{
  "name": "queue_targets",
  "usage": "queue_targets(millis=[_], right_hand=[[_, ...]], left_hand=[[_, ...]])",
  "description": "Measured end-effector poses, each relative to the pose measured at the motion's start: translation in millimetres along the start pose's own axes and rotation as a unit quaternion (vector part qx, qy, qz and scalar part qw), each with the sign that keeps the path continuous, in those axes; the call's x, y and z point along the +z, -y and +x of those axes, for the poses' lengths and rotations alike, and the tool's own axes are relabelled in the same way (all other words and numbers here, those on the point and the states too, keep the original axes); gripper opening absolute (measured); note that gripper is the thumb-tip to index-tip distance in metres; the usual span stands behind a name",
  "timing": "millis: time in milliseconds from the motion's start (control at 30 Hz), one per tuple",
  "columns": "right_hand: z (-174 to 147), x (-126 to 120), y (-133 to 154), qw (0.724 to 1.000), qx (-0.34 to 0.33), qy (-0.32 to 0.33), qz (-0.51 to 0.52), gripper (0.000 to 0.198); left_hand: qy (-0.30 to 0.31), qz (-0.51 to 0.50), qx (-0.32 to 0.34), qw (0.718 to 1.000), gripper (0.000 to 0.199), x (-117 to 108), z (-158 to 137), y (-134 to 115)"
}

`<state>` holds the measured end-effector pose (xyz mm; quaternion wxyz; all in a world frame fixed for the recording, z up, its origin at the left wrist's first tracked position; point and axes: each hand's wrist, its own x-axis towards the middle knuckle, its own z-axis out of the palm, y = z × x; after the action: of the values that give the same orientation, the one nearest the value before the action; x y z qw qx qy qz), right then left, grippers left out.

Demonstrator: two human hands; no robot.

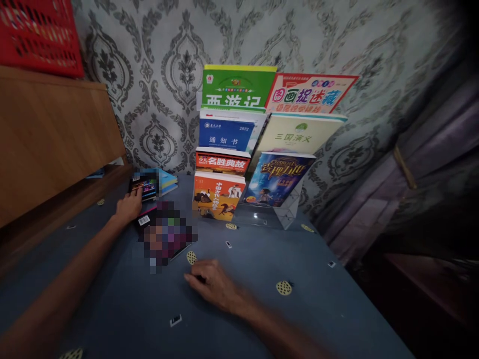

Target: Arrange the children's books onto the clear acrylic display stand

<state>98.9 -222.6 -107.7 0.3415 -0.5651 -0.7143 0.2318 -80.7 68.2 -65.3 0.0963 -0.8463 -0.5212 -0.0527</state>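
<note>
My left hand (129,205) reaches to a dark book (144,188) at the far left, its fingers over the near left edge of the cover and its thumb hidden. That book lies on blue books (168,182). Just nearer, another dark book (144,220) lies flat, its cover largely pixelated. My right hand (210,283) rests on the tabletop, loosely curled, with nothing visible in it. Beyond it, a clear stand (286,213) holds upright books in tiers, among them an orange book (215,199), a blue fantasy book (279,179) and a green book (239,85).
The table has a blue-grey cover (239,319) with pineapple prints. A wooden cabinet (56,134) bounds the left side, with a red basket (41,45) on it. Patterned wallpaper (160,60) stands behind. A curtain (377,199) hangs at the right, past the table edge.
</note>
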Motion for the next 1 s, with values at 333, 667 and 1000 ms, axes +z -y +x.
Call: queue_targets(millis=[333,667,1000], right_hand=[[0.3,-0.6,-3.5,1.0,-0.011,0.003,0.005,0.047],[1.5,0.9,-3.7,1.0,-0.013,0.002,-0.026,0.046],[0.9,1.6,-6.2,0.994,-0.031,-0.072,-0.078,0.03]], left_hand=[[-0.046,0.009,0.033,0.998,0.052,-45.4,22.5,3.7],[-0.029,-0.024,0.13,0.991,0.05,-2.0,17.6,-24.4],[-0.001,-0.058,0.036,0.998,0.034,-0.8,-44.3,-10.8]])
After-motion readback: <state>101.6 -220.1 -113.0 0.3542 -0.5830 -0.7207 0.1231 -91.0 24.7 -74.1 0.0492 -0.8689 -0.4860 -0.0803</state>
